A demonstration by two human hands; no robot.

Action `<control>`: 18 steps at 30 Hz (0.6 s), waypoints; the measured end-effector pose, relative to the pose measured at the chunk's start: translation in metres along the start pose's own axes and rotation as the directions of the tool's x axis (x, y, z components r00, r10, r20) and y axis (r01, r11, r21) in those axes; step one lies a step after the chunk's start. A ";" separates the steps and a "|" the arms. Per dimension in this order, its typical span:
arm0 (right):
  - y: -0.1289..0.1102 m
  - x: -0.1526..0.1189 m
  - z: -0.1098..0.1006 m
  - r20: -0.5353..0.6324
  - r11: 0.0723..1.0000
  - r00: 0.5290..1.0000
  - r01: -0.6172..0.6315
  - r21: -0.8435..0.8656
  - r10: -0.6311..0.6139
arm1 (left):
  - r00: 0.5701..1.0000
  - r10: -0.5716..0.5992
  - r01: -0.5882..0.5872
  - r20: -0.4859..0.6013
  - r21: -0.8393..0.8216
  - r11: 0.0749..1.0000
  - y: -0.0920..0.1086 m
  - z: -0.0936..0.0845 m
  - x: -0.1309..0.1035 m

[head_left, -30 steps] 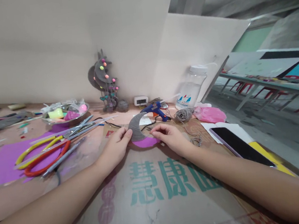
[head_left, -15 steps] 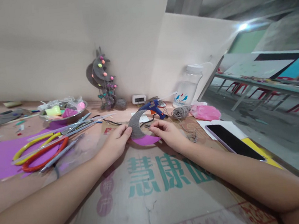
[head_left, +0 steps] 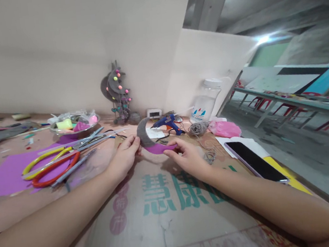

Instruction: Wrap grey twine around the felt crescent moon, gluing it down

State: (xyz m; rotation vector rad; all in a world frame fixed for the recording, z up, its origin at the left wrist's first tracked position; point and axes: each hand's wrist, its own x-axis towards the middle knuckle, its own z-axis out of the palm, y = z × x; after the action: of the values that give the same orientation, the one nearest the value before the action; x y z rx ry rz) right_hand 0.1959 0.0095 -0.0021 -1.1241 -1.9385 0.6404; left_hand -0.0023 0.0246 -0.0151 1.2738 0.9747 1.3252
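A crescent moon shape (head_left: 145,136) is held up over the cardboard. Grey yarn wraps its upper part, while its lower part is bare purple. My left hand (head_left: 128,151) is closed on the crescent's outer left edge, thumb in front. At the lower right, my right hand (head_left: 184,153) pinches the purple tip between thumb and fingers; whether yarn is also in that grip I cannot tell. Just behind the crescent lies a blue glue gun (head_left: 169,123). A ball of grey yarn (head_left: 198,128) sits beyond my right hand, with a loose coil (head_left: 210,156) nearer.
To the left are scissors with yellow and red handles (head_left: 55,169) on a purple sheet (head_left: 4,173), and a metal bowl (head_left: 95,125) of craft pieces. A moon ornament (head_left: 115,87) stands by the wall. A water bottle (head_left: 205,101), pink bag (head_left: 225,127) and phone (head_left: 256,161) are rightward.
My right hand has shifted from inside the crescent's curve to its purple tip, fingers now gripping it. The crescent has turned, its purple end swinging right and upward. The view has shifted slightly.
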 end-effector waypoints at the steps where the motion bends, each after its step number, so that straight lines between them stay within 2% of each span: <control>1: -0.001 -0.001 0.001 -0.028 1.000 1.000 0.005 -0.001 -0.005 | 1.000 -0.008 0.008 0.009 0.018 1.000 0.003 0.001 -0.001; 3: -0.001 -0.001 0.002 -0.082 0.999 0.996 0.035 -0.011 -0.035 | 0.999 -0.036 0.033 0.040 0.078 0.996 0.009 0.004 -0.004; 5: 0.000 -0.001 0.001 -0.079 0.995 0.993 0.084 -0.050 -0.088 | 0.998 -0.039 0.035 0.041 0.102 0.994 0.015 0.006 -0.007; 9: 0.006 -0.001 -0.001 0.047 0.962 0.979 0.202 -0.181 -0.197 | 0.999 -0.041 0.038 0.022 0.111 0.993 0.013 0.007 -0.009; 14: 0.006 -0.007 0.002 0.250 0.876 0.906 0.403 -0.266 -0.341 | 1.000 -0.011 0.013 -0.015 0.189 0.982 -0.003 0.000 -0.002; 16: 0.000 -0.009 0.001 0.287 0.846 0.871 0.470 -0.254 -0.398 | 0.998 0.006 0.002 -0.057 0.152 0.988 -0.006 -0.002 0.001; 18: -0.007 -0.008 -0.005 0.265 0.823 0.859 0.502 -0.266 -0.439 | 0.996 -0.014 0.023 -0.084 0.105 0.994 -0.005 -0.003 0.002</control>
State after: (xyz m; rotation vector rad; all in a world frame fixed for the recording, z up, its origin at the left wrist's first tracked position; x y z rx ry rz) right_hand 0.1991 -0.0001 0.0027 -0.7267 -2.4415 0.1564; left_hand -0.0043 0.0273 -0.0200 1.2944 1.1256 1.3358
